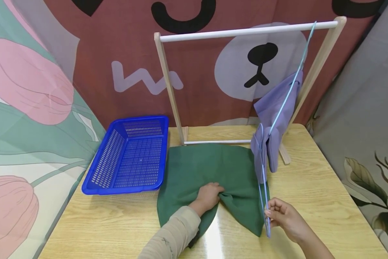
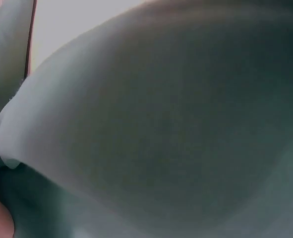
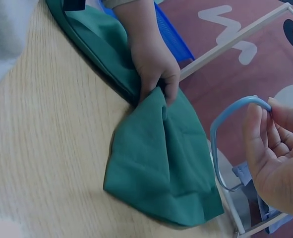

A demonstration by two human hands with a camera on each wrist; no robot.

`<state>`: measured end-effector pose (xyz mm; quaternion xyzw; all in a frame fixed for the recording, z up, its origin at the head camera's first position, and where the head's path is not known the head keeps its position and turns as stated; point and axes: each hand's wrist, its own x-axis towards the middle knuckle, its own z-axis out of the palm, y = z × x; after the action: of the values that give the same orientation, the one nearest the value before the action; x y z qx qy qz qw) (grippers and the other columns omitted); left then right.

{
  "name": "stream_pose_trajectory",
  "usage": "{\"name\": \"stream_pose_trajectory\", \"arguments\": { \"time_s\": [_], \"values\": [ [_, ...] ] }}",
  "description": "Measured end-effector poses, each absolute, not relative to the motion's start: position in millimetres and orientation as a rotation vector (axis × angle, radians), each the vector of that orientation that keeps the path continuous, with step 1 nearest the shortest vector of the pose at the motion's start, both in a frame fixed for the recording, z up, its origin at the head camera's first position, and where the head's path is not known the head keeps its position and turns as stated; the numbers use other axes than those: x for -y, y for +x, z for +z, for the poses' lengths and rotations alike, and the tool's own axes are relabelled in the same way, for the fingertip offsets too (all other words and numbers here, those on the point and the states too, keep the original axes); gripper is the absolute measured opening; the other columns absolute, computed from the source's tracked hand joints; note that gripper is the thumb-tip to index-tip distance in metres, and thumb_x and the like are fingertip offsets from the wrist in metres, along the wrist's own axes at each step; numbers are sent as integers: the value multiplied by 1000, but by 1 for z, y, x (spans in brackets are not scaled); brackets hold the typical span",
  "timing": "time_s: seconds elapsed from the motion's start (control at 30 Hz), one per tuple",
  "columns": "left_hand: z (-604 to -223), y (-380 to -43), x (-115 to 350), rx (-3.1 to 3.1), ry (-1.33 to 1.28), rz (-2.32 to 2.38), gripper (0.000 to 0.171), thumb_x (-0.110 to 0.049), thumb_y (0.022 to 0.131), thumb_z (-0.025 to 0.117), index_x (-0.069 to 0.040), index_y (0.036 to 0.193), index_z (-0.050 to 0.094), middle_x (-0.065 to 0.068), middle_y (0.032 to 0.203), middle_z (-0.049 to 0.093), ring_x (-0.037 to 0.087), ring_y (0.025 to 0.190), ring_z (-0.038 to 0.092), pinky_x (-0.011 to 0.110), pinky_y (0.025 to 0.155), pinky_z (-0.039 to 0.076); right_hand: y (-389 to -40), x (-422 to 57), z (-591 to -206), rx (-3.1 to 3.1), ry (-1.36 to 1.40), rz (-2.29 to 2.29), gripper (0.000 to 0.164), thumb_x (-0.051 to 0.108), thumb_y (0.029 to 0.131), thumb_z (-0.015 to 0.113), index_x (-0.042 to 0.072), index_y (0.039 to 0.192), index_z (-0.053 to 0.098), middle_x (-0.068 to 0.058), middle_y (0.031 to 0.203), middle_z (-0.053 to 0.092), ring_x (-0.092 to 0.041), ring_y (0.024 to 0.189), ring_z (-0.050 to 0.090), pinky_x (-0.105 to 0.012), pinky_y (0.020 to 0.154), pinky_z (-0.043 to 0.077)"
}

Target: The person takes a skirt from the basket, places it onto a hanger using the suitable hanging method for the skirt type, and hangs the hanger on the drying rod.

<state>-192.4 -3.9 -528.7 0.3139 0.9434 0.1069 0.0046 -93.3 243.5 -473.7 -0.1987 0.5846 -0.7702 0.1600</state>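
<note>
Green cloth [image 1: 213,172] spread flat on wooden surface [image 1: 326,201], between blue basket [image 1: 129,158] at left and foot of wooden rack [image 1: 246,32] behind; near edge bunched into folds at middle. Same cloth in right wrist view [image 3: 161,163], gathered to a point under the fingers. Left wrist view filled by blurred grey-green fabric, nothing else legible.

Rack upright at back of surface, white rail across top. Hung from rail at right end, pale blue hanger [image 1: 291,90] carrying lilac cloth [image 1: 275,118], draped down just above right edge of green cloth.

Basket empty-sided mesh, tilted slightly, touching or just beside left edge of green cloth; cannot tell which.

Second blue hanger [image 1: 264,201] held low over right corner of green cloth, loop end visible in right wrist view [image 3: 225,129].

Left hand [image 1: 208,196], beige sleeve behind it, grip closed on bunched fold of green cloth, fingers curled into fabric [image 3: 156,69].

Right hand [image 1: 283,216], grip pinching thin wire of second hanger between thumb and fingertips [image 3: 280,106].
</note>
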Motion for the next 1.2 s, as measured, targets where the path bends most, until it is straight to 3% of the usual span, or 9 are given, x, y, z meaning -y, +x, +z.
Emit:
{"name": "stream_pose_trajectory", "arguments": {
  "time_s": [0.3,0.63,0.8,0.93,1.03,1.2],
  "values": [
    [-534,-197,10,-2971,842,706,29,4,71,61,-16,91,68,0,83,58,18,75,61,25,62,48,-88,-246,-477,-1756,-462,-2192,35,-11,90,37,18,91,57,12,81,58,-2,71,59,-19,59,50],
    [-525,-202,19,-2869,637,1113,26,10,80,51,-10,90,65,7,85,58,20,67,53,24,61,43,-85,-249,-477,-1974,-279,-2067,28,-6,91,42,18,87,56,12,77,55,-2,68,56,-20,59,50],
    [-529,-208,24,-2820,621,1372,29,12,78,46,-9,87,65,9,84,58,22,68,52,27,62,45,-83,-249,-481,-2062,-185,-1998,18,-5,91,45,10,87,55,11,76,54,-3,66,55,-21,58,50],
    [-541,-217,28,-2799,699,1539,32,10,76,44,-13,85,64,4,81,57,16,64,49,25,59,42,-81,-248,-483,-2122,-104,-1947,5,-2,90,47,-4,87,51,9,75,54,-4,65,55,-22,58,50],
    [-539,-218,28,-2805,677,1556,34,12,73,43,-12,83,64,5,79,57,17,64,50,26,60,43,-80,-246,-485,-2166,-41,-1898,13,-1,90,49,-13,88,46,8,74,54,-5,64,55,-23,58,50],
    [-522,-212,26,-2827,523,1492,34,18,70,43,-5,82,65,12,81,60,25,68,54,27,63,46,-77,-244,-489,-2235,73,-1813,16,0,89,51,-15,90,46,5,73,54,-5,64,55,-24,58,51]
  ]
}}
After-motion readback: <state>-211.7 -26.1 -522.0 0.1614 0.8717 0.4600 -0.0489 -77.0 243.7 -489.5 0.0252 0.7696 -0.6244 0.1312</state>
